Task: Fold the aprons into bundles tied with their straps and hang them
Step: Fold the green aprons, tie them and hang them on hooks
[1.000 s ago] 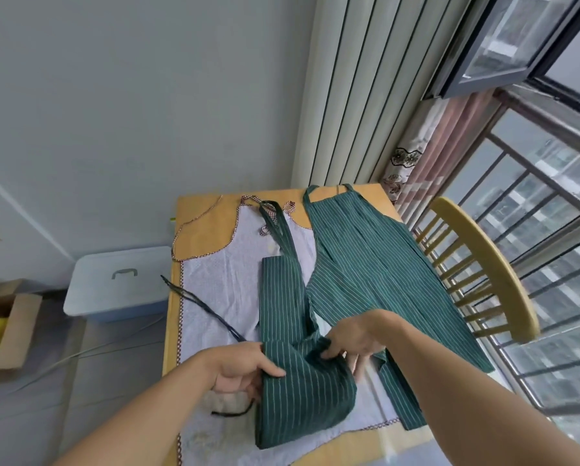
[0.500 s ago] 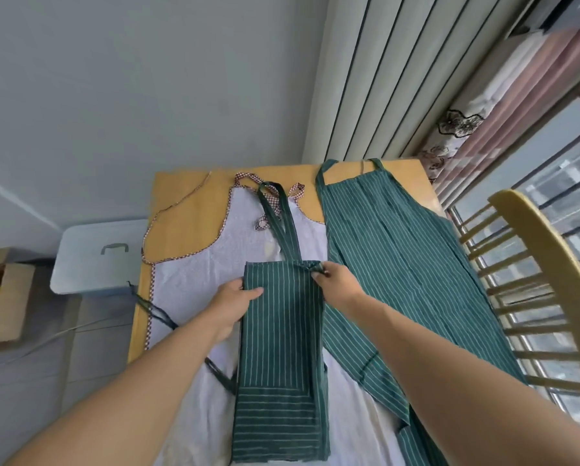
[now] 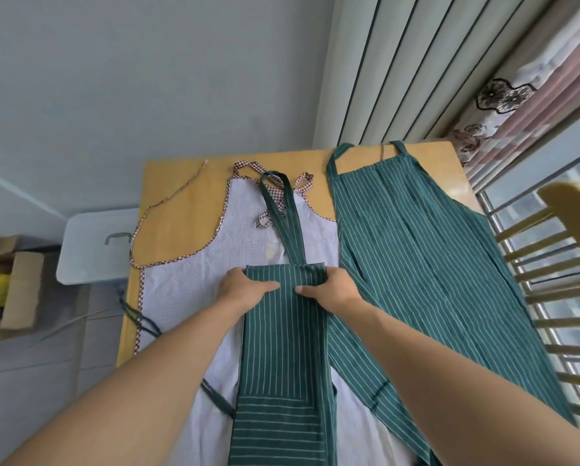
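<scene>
So I'm looking down at the folded green apron (image 3: 281,358), which is a long narrow strip right now, lying on top of the white apron (image 3: 187,297) in the middle of the bench (image 3: 181,176). Its long axis runs straight away from me, near end at the bottom of the view, far end where both hands are.

Left hand (image 3: 244,290) and right hand (image 3: 328,290) both sit on that far end of the strip, fingers wrapped over its two corners and thumbs pressed on top, nearly meeting in the middle. So each grip is pinching cloth, not loose. They're about level with each other, so neither hand is really nearer.

Just past the folded apron's far edge, the neck loop (image 3: 281,213) sticks straight out along the same axis, pointing away from me. That's the thing to watch, I reckon: whatever fold or roll comes next has to travel along the strip's length, and the loop should stay free for hanging.

To the right of the strip lies a second green apron (image 3: 433,264), spread flat and not started. A wooden chair (image 3: 567,210) is beyond that.
</scene>
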Tool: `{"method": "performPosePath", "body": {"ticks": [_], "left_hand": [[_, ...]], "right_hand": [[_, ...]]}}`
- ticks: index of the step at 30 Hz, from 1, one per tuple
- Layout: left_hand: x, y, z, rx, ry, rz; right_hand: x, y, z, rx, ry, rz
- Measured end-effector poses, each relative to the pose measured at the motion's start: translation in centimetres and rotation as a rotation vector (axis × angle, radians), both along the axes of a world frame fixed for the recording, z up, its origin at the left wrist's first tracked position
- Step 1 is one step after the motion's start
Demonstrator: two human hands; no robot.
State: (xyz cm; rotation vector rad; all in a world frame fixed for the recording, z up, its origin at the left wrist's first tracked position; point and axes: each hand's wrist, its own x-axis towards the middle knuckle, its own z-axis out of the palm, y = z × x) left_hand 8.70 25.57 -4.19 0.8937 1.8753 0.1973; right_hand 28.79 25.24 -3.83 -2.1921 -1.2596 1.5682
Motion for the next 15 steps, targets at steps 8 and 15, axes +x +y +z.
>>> {"method": "performPosePath", "body": {"ticks": [8,15], "left_hand": [[-1.7,-1.1,0.9,-0.069,-0.358,-0.039],[-2.0,-3.8,4.6,-0.115,-0.648,-0.114]], "right_hand": [[0.7,-1.5,1.9,-0.135,0.479,-0.221],[0.9,-3.9,5.0,-0.168,0.711,-0.222]]}}
